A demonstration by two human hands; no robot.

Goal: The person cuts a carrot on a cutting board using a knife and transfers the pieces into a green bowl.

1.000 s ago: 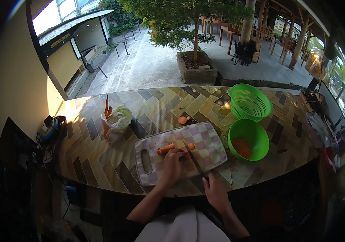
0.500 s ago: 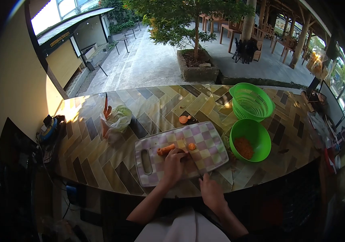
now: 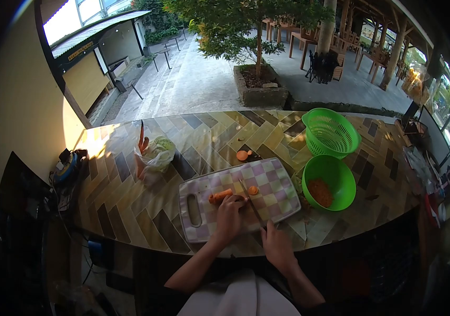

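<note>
A purple-and-cream checkered cutting board (image 3: 283, 203) lies in front of me on the table. My left hand (image 3: 229, 217) is closed over a carrot (image 3: 220, 196), pressing it to the board; the carrot's near end is hidden under my fingers. My right hand (image 3: 276, 245) grips a knife (image 3: 251, 204) by its handle, the blade pointing away across the board, just right of my left fingertips. Beyond the blade lie cut carrot slices (image 3: 253, 190). Off the board's far edge are more orange pieces (image 3: 242, 155).
A green bowl (image 3: 346, 179) with shredded orange food stands right of the board, with a green colander (image 3: 352, 129) behind it. To the left lies a plastic bag (image 3: 156, 155) with pale green vegetable, beside reddish carrots (image 3: 141, 138). Cables and a blue item (image 3: 66, 167) sit at the left edge.
The knife blade has turned and shows more plainly now beside my left fingers. Both hands stay in nearly the same place, and the whole view has shifted slightly.
</note>
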